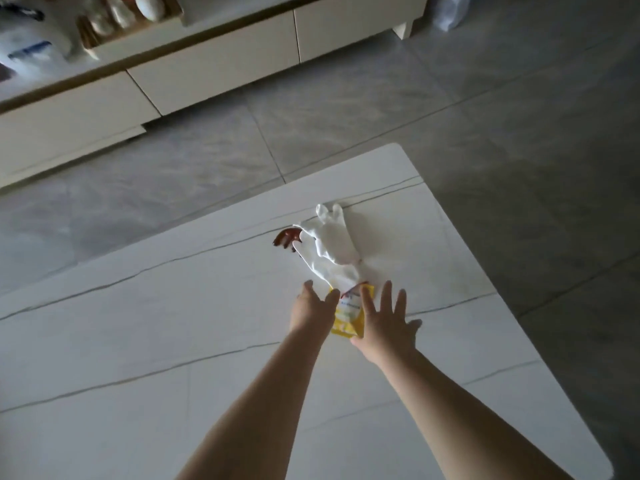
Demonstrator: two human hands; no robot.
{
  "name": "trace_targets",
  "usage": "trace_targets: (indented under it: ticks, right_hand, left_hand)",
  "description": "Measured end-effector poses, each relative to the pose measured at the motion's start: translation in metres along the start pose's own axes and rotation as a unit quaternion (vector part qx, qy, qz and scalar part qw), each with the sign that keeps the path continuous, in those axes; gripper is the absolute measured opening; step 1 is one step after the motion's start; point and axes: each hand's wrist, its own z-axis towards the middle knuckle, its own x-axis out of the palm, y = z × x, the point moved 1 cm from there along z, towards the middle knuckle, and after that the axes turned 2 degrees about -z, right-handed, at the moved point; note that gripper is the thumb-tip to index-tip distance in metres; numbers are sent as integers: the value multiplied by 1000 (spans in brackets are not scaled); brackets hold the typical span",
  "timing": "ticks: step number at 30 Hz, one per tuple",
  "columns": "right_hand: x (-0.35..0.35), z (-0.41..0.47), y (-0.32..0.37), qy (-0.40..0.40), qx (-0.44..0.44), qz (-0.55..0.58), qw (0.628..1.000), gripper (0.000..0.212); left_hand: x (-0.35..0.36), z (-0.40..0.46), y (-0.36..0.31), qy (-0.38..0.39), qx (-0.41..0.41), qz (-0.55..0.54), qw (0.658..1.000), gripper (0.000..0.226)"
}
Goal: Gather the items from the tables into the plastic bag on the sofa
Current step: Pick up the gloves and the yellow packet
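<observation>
Yellow plastic packet with a white printed label point(347, 311): lies flat on the white marble-look table top with thin grey veins point(173, 323), near its far right corner. White rubber gloves point(332, 247): spill from the packet's far end, fingers pointing away. Small dark reddish-brown object point(287, 237): at the gloves' left edge, kind unclear. Left hand point(313, 308): on the packet's left edge, fingers loosely bent; a grip cannot be told. Right hand point(384, 323): fingers spread and straight, over the packet's right edge. Grey tiled floor point(485, 116): around the table. Cream low cabinet with drawers point(214, 74): beyond, blurred items on top.
</observation>
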Motion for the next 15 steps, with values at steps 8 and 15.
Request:
trace_targets:
  ticks: [8,15]
  right_hand:
    - [24,26,-7,6,-6,-11,1000,98]
    - [24,25,-6,5,-9,-17,1000,99]
  left_hand:
    - [17,72,-44,-128,-72,-40,988,63]
    - [11,79,-37,-157,-153,-41,975,34]
